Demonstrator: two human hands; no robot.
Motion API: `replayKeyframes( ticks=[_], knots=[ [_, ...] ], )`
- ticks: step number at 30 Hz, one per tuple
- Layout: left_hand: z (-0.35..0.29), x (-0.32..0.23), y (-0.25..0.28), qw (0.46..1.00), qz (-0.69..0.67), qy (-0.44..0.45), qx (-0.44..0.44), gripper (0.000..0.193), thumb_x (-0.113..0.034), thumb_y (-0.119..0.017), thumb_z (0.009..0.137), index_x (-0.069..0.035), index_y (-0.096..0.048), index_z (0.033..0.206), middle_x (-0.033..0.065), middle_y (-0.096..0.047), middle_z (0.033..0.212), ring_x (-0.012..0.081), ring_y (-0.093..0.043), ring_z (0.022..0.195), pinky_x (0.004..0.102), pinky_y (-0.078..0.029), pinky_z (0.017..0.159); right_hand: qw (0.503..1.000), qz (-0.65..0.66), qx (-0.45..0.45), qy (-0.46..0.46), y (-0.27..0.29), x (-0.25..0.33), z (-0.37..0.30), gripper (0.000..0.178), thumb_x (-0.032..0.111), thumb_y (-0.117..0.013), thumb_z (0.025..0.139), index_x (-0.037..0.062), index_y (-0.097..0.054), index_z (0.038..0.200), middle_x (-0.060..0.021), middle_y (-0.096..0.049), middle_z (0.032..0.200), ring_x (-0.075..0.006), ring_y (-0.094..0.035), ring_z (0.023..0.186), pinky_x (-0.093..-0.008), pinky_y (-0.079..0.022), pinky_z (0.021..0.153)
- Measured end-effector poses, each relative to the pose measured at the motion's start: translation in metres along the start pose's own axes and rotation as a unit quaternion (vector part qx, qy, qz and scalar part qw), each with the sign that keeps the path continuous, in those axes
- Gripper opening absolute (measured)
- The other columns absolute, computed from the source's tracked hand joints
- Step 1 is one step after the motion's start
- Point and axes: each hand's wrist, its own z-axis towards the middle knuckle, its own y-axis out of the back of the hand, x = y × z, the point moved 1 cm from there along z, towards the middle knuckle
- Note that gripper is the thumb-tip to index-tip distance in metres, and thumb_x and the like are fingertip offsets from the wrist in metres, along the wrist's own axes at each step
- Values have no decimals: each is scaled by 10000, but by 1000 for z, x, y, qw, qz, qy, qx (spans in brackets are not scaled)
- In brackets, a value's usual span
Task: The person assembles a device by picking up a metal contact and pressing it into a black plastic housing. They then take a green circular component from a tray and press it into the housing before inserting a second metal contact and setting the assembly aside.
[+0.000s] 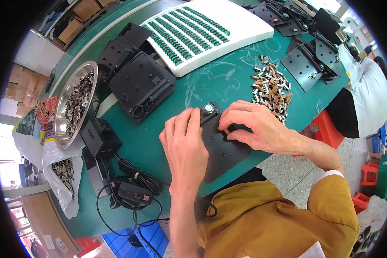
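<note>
In front of me, at the table's near edge, lies a flat black plastic panel [221, 150] with a round silver-topped part [208, 108] at its far corner. The fingers of my left hand [185, 144] are bent over the panel's left side and hold it. Over the panel's right side, my right hand [256, 127] has thumb and forefinger pinched around a small brownish part [230, 129], mostly hidden by the fingers. It looks like the pieces in the heap of small slide switches [271, 86] just beyond that hand.
A white foam tray [245, 34] holds rows of green-black coils. Black panels are stacked left [142, 86] and far right [303, 64]. A steel bowl [58, 124] of small metal parts, a black power adapter [101, 137] and tangled cables [139, 176] occupy the left. Another person's white sleeve [370, 99] shows at right.
</note>
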Motion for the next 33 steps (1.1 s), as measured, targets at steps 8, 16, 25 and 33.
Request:
replayKeyframes(
  ticks=[8, 16, 25, 33],
  knots=[
    [0, 0, 1, 1000, 1, 4, 1, 386, 26, -644, 854, -26, -641, 1236, 94, -633, 1236, 293, -558, 1160, 404, -431, 968, 998, -51, -27, 2, -6, -4, -3, 179, 13, -711, 754, 63, -669, 921, -79, -609, 918, -293, -606, 915, -396, -501, 739],
    [0, 1, -1, 1000, -9, 0, -6, 363, 12, -639, 857, -8, -645, 1219, 92, -628, 1215, 287, -559, 1139, 428, -410, 979, 997, -71, 5, 18, 0, -3, -2, 182, 38, -732, 747, 66, -687, 921, -68, -611, 915, -285, -608, 927, -401, -510, 753],
    [-1, 1, -2, 1000, -5, -4, -9, 370, 25, -632, 854, -2, -644, 1223, 103, -627, 1215, 292, -561, 1136, 429, -412, 973, 999, -23, -13, -36, -2, 0, -3, 189, 24, -723, 750, 58, -684, 932, -81, -616, 920, -292, -611, 927, -395, -507, 756],
    [-1, 1, -1, 1000, -8, 11, -3, 409, 28, -652, 847, -25, -636, 1252, 106, -615, 1252, 295, -549, 1169, 407, -433, 964, 999, -40, -20, -8, -3, -3, -4, 175, 23, -725, 752, 52, -677, 918, -78, -620, 915, -290, -615, 917, -393, -508, 756]
  ],
)
